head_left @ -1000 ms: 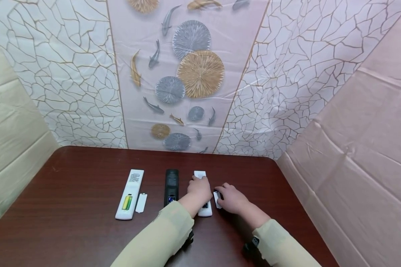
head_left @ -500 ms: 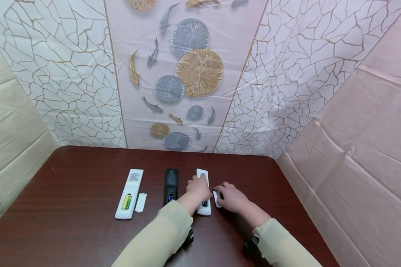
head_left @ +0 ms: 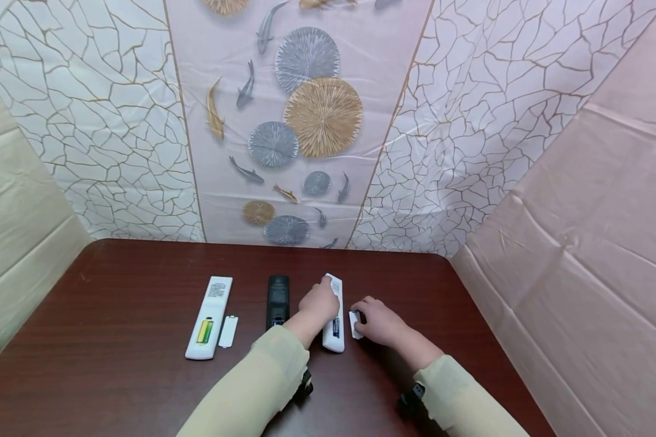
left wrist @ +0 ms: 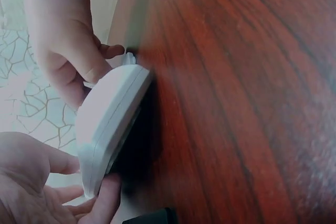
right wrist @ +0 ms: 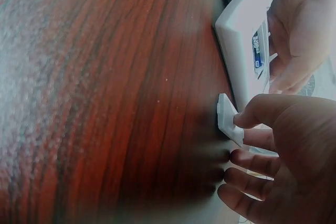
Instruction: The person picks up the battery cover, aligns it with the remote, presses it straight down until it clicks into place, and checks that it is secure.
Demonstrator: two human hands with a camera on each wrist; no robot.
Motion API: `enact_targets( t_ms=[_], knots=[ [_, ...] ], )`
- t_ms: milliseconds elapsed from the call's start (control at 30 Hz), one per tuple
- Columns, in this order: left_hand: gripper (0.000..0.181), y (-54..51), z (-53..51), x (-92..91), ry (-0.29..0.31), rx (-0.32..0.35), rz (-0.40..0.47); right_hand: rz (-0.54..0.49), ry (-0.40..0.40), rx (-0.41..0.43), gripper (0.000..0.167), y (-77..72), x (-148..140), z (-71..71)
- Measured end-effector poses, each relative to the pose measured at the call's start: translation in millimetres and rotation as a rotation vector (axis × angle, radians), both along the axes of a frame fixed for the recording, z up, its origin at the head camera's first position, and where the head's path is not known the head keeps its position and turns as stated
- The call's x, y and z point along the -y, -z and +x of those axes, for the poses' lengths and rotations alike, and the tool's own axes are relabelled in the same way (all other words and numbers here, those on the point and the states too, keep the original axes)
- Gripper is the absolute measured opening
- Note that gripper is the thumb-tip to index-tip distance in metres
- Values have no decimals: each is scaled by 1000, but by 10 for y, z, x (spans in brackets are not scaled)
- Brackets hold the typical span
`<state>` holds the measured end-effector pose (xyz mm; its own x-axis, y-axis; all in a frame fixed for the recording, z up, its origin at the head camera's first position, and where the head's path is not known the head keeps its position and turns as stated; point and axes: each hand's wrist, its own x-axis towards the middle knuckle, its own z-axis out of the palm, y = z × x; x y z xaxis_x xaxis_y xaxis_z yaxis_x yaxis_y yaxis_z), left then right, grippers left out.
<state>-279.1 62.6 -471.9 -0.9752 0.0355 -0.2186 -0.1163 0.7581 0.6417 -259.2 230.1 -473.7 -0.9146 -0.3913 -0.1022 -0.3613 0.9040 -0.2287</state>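
My left hand (head_left: 319, 303) grips a white remote control (head_left: 333, 340) by its sides, thumb on one edge and fingers on the other. In the left wrist view, that remote (left wrist: 107, 114) is tilted, one edge raised off the wood. Its battery compartment is uncovered, and a dark battery (right wrist: 256, 51) shows inside in the right wrist view. Just to the right, my right hand (head_left: 381, 323) pinches a small white battery cover (right wrist: 229, 119) between thumb and index finger, close to the tabletop. The other fingers of that hand are spread beside it.
A black remote (head_left: 278, 297) lies left of the left hand, partly behind the sleeve. Farther left are another white remote (head_left: 210, 309), with a yellow-green battery (head_left: 205, 331) in it, and its loose cover (head_left: 228, 332). Fabric walls surround the brown table (head_left: 115, 388).
My left hand has shifted slightly left along the remote and turned it a little, uncovering more of its face and battery compartment. The right hand with the cover stays nearly still.
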Motion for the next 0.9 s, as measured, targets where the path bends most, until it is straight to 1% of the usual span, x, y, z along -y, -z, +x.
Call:
enact_targets(
  t_ms=[100, 200, 367, 467, 567, 733, 900],
  knots=[
    [61, -13, -9, 19, -7, 5, 10, -24, -7, -3, 31, -18, -12, 2],
    [62, -34, 5, 35, -10, 9, 29, -54, -7, -4, 30, -23, -30, -4],
    [61, -57, 32, 53, -37, 14, 94, -127, 40, 25, 28, -9, -70, -18],
    [60, -43, 33, 59, -55, 33, 142, -183, 76, 40, 24, -7, -94, -13],
    [59, -21, 28, 64, -73, 49, 181, -256, 118, 60, 19, -10, -111, 7],
    [57, 9, 22, 83, -97, 40, 231, -430, 194, 135, 16, -16, -107, 52],
    [58, 11, 25, 114, -107, 50, 307, -565, 217, 168, 17, -18, -92, 75]
  ],
)
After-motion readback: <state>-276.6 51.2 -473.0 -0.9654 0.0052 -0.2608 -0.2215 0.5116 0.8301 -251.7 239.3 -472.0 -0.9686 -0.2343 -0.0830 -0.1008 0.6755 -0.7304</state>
